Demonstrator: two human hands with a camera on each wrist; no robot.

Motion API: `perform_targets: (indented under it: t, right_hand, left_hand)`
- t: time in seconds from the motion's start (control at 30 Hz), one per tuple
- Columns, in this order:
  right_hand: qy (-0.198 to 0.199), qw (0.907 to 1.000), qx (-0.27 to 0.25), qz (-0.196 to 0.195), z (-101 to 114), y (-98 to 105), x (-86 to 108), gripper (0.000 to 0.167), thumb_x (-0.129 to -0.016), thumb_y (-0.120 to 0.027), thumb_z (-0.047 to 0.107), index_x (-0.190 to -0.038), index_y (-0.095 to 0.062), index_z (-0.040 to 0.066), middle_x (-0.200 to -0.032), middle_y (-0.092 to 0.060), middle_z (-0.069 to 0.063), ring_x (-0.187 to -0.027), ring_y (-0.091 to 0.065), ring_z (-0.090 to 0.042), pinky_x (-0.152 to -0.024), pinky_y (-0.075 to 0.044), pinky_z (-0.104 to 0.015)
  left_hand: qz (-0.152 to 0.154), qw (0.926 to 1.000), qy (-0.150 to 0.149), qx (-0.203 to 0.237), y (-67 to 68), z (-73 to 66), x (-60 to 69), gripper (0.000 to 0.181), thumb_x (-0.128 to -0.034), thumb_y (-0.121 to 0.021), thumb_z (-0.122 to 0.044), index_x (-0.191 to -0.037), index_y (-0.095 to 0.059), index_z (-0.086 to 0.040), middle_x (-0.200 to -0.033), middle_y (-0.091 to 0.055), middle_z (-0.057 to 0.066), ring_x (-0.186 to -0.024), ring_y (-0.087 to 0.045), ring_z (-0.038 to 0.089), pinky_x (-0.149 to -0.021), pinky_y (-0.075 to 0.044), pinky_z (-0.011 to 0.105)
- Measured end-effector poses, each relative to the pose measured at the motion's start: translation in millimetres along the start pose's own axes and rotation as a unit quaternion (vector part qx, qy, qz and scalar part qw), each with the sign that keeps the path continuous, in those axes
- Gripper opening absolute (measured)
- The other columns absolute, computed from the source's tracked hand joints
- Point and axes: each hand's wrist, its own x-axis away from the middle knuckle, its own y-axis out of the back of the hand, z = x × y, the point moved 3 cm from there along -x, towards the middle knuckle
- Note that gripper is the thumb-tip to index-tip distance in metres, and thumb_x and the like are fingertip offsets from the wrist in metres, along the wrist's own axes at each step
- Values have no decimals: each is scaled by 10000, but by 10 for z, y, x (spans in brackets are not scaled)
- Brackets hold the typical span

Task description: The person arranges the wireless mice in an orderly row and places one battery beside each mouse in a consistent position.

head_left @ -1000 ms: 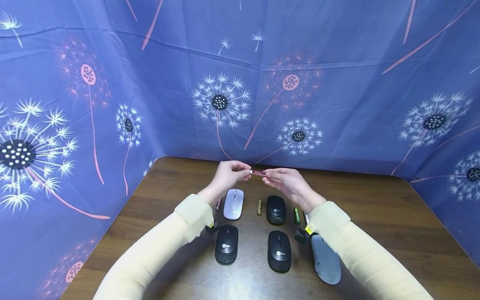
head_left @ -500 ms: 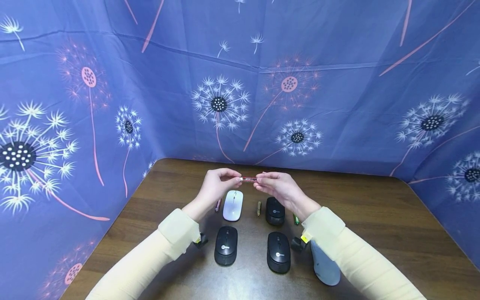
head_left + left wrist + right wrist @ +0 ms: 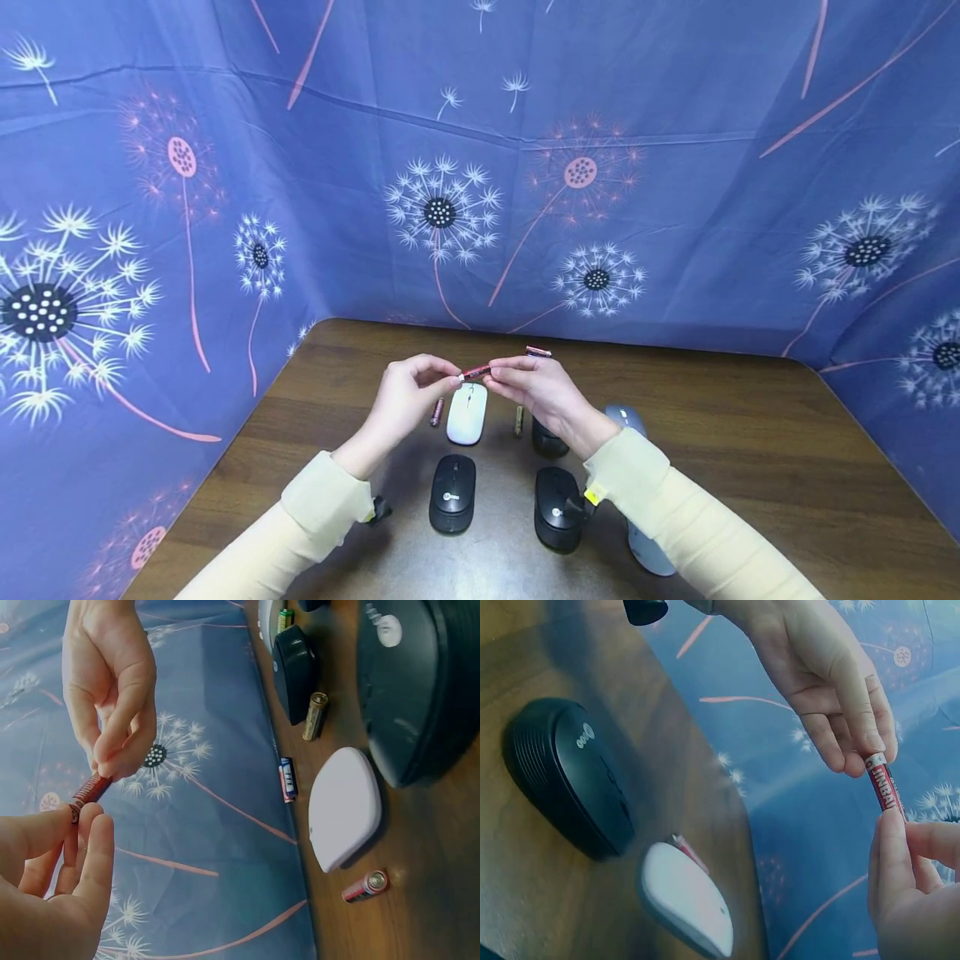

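Note:
Above the table, both hands hold one red battery (image 3: 476, 372) between them, roughly level in the head view. My left hand (image 3: 405, 396) pinches its silver-coloured left end between thumb and fingers. The opposite end sits in the pinch of my right hand (image 3: 543, 392). Lettering shows on the red battery (image 3: 885, 784) in the right wrist view. Beneath the hands lies a white mouse (image 3: 467, 414), with a reddish battery (image 3: 437, 412) to its left. A gold battery (image 3: 518, 421) is to its right. My right hand partly hides a black mouse (image 3: 550, 443).
Two black mice, a left one (image 3: 453, 493) and a right one (image 3: 557, 507), stand nearer on the wooden table (image 3: 787, 467). A grey mouse (image 3: 649, 552) is partly behind the right sleeve. Another red battery (image 3: 538, 352) lies near the back edge, before a blue curtain (image 3: 675, 208).
Both hands have moved left and closer with the battery, which now tilts, right end higher in the head view. The battery near the back edge has come into sight.

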Motion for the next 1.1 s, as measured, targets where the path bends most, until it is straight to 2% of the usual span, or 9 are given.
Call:
perform_targets:
  t: [0.2, 0.4, 0.57, 0.67, 0.87, 1.1]
  right_hand:
    - [-126, 9999, -13, 65, -146, -101, -9, 325, -906, -516, -97, -1217, -482, -185, -937, -657, -128, -837, -682, -139, -841, -530, -265]
    - [-232, 9991, 211, 274, -290, -191, -14, 325, -886, -555, -91, -1198, -517, -175, -969, -677, -141, -853, -685, -150, -841, -531, -281]
    - [-336, 9982, 254, 425, -402, -237, -19, 318, -887, -552, -93, -1190, -523, -185, -965, -677, -144, -839, -682, -143, -831, -536, -282]
    - [-457, 9971, 415, 448, -466, -258, -20, 306, -889, -558, -78, -1179, -545, -172, -944, -683, -139, -824, -685, -142, -810, -541, -270]
    - [-415, 9927, 840, 752, -572, -328, -35, 298, -893, -547, -62, -1168, -553, -177, -933, -683, -139, -813, -678, -135, -805, -545, -277]
    - [-443, 9850, 1285, 1066, -658, -405, -104, 246, -903, -534, -46, -1116, -599, -152, -932, -689, -180, -780, -679, -135, -803, -551, -309]
  left_hand:
    - [-98, 9997, -206, -128, 63, 11, 156, 77, -801, -732, -51, -866, -716, -88, -826, -707, 33, -702, -664, 94, -664, -551, 234]
    - [10, 9992, -341, -211, 101, 58, 295, 94, -790, -739, -36, -845, -717, -109, -812, -681, 1, -692, -653, 82, -661, -558, 250]
    - [89, 9978, -432, -485, 118, 100, 399, 111, -768, -763, -56, -832, -719, -135, -835, -676, -32, -746, -645, 69, -674, -554, 234]
    - [152, 9968, -440, -647, 128, 131, 464, 123, -754, -773, -54, -823, -717, -140, -828, -668, -49, -748, -631, 56, -664, -548, 220]
    - [296, 9949, -480, -838, 158, 210, 580, 153, -727, -786, -32, -812, -712, -136, -797, -654, -63, -716, -626, 33, -644, -546, 217]
    - [336, 9893, -514, -1325, 222, 319, 667, 158, -710, -803, -63, -796, -698, -145, -773, -647, -77, -674, -602, -2, -613, -529, 207]
